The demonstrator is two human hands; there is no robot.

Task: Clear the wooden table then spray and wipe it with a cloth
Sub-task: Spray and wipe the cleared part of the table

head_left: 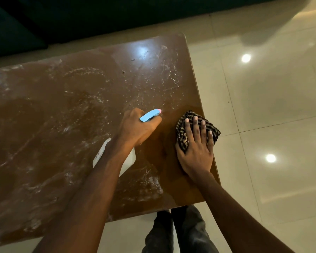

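Two hands, left fingers (150,125) wrapped round spray bottle (150,115), right fingers (199,128) spread flat on cloth (182,137)

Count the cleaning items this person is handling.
2: a spray bottle in the left hand, and a striped cloth pressed under the right hand by the table's right edge.

The room is dim and warm-toned. Two ceiling lights glare off the glossy tiled floor (263,106) at right; a bluish sheen marks the wooden table (62,106). The upper left falls black, edges bowing slightly.
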